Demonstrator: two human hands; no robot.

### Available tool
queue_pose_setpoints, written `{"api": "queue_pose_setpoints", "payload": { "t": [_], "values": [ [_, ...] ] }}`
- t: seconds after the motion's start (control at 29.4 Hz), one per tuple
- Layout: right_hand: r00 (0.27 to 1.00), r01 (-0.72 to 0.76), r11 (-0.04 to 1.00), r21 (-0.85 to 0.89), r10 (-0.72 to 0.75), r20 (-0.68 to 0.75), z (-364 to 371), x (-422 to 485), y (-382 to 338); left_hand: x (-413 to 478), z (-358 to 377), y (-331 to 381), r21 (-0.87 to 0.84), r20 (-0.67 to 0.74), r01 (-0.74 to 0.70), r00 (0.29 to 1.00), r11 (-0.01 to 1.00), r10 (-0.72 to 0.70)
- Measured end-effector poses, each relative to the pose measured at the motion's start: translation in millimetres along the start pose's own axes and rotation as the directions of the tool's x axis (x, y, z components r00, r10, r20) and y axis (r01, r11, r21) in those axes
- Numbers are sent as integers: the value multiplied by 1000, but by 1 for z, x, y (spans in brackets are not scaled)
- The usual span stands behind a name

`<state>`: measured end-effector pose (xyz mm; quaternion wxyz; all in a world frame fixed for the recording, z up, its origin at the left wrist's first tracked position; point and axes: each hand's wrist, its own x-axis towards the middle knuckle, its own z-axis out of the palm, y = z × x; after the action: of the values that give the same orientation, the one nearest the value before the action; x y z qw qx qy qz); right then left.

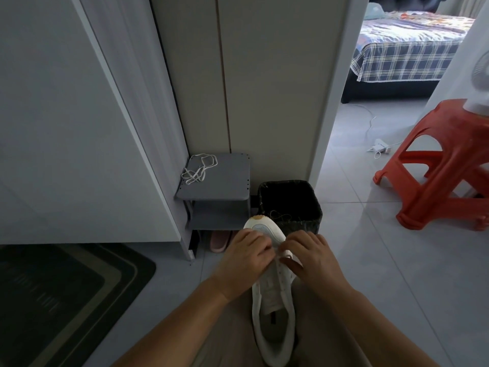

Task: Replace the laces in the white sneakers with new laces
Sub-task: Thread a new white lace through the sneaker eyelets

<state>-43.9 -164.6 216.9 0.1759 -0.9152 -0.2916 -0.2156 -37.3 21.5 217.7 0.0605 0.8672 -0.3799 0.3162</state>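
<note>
A white sneaker [272, 308] lies on my lap, toe pointing away from me, its eyelets bare along the near part. My left hand [244, 256] and my right hand [311, 256] meet over the eyelets nearest the toe. Both have their fingers curled in, pinching what looks like a white lace at the lowest eyelets; the fingers hide most of it. A loose tangle of white laces [198, 168] lies on top of the small grey shoe rack [225, 186] ahead on the left. A dark lace [281, 216] hangs in the black bin.
A black lined waste bin [291, 202] stands just past the sneaker's toe. A pink slipper [219, 241] sits under the rack. A dark doormat [53, 300] lies at the left, a red plastic stool [444, 168] at the right. Beyond the doorway a bed [404, 49] and a power strip [379, 145].
</note>
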Motion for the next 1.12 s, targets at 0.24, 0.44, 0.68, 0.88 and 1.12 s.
{"api": "queue_pose_setpoints", "payload": {
  "t": [0.24, 0.44, 0.68, 0.88, 1.12],
  "values": [
    [951, 299, 947, -117, -305, -44, 2, 3, 9, -3, -4, 2, -259, 54, 245, 970, 934, -239],
    [926, 369, 900, -232, -377, 9, -5, 16, 10, 5, -10, 3, -355, 213, 403, 914, 844, -346],
    [963, 28, 995, -94, -1, 269, -17, 27, -5, 7, -10, 5, -322, 228, 396, 914, 860, -335],
    [590, -765, 543, 345, 380, 712, -25, 27, -10, 9, -9, 18, -295, 226, 464, 883, 835, -411],
    [760, -527, 835, 156, 382, 526, -16, 21, -14, 19, -15, 9, -71, 497, 512, 762, 856, -415]
  ]
}}
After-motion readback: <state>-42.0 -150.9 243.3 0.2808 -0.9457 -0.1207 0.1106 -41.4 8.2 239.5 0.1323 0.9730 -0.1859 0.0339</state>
